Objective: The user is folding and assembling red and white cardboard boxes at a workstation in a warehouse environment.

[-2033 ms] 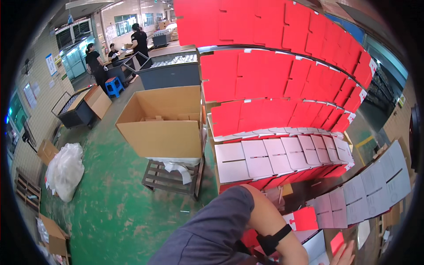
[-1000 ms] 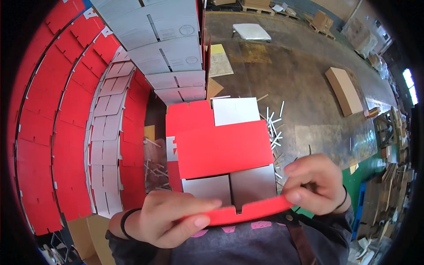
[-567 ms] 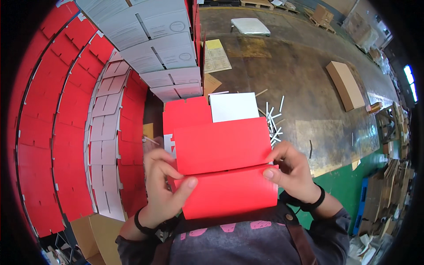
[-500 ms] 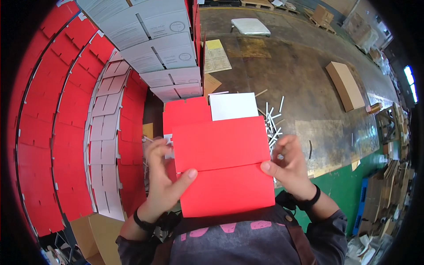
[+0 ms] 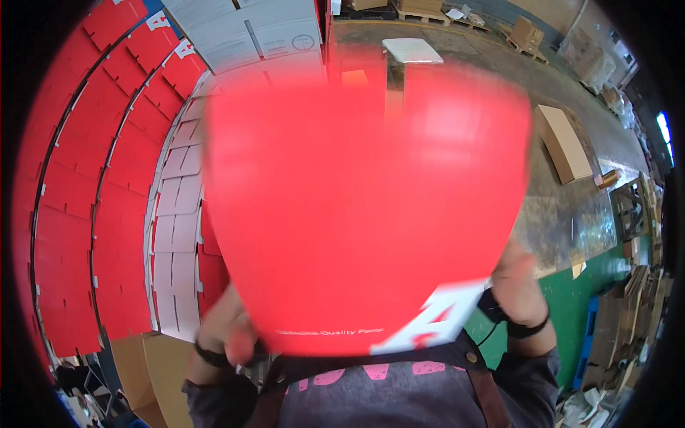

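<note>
A red cardboard carton [image 5: 367, 200] with a white letter shape at its lower right corner fills the middle of the view, raised close to me and blurred by motion. A narrow gap parts its upper edge into two flaps. At its lower left edge is my left hand [image 5: 232, 334], closed on it, with the thumb showing and most fingers hidden. Along its lower right edge my right hand [image 5: 519, 289] grips it too, smeared, its fingertips out of sight behind the board. The carton hides the work surface beneath.
Rows of stacked red carton boards [image 5: 64, 250] rise on the left, beside a column of pale boards [image 5: 177, 228]. Greyish cartons [image 5: 253, 32] are stacked ahead. An open brown box [image 5: 153, 378] stands at lower left. A long brown box [image 5: 564, 143] lies on the floor to the right.
The red carton, earlier low before me with both hands apart at its sides, has come up toward me and turned. Both hands are now lower and partly behind it.
</note>
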`<state>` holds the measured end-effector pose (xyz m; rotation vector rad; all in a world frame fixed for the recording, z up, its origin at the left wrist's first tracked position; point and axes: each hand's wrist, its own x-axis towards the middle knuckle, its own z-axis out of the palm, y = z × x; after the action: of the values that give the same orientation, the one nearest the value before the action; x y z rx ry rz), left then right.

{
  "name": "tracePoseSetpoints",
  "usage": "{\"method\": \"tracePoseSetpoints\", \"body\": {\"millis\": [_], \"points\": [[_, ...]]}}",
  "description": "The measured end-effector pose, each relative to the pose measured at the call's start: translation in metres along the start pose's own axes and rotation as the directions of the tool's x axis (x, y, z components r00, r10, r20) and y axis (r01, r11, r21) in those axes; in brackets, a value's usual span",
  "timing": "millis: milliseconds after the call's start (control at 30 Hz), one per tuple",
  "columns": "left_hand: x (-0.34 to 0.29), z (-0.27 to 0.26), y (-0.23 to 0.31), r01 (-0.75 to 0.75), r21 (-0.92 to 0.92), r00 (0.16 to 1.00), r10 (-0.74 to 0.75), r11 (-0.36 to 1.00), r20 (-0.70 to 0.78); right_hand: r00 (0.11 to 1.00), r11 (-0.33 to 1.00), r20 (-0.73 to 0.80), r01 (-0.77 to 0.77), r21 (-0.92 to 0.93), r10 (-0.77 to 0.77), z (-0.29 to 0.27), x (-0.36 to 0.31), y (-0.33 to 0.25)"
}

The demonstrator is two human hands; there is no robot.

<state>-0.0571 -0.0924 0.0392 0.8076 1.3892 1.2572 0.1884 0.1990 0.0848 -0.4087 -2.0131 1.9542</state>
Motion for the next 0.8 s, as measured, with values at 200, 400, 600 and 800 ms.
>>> {"method": "tracePoseSetpoints", "body": {"millis": [200, 400, 600, 800], "points": [[0.034, 0.019, -0.115, -0.202, -0.098, 0.949, 0.170, 0.974, -0.266, 0.998, 0.989, 0.036, 0.055, -0.135, -0.051, 0.018, -0.004, 0.121], [0.036, 0.017, 0.033, -0.061, 0.871, 0.937, 0.328, 0.488, -0.118, 0.968, 0.570, 0.207, 0.249, -0.783, -0.139, -0.005, 0.016, 0.022], [0.056, 0.006, 0.052, -0.171, 0.985, 0.983, 0.067, 0.018, 0.170, 0.894, 0.094, 0.446, 0.449, -0.889, -0.053, 0.008, 0.035, 0.011], [0.051, -0.005, 0.015, -0.208, 0.961, 0.942, 0.303, 0.182, 0.146, 0.921, 0.593, 0.243, 0.383, -0.709, -0.305, -0.010, 0.029, 0.062]]}}
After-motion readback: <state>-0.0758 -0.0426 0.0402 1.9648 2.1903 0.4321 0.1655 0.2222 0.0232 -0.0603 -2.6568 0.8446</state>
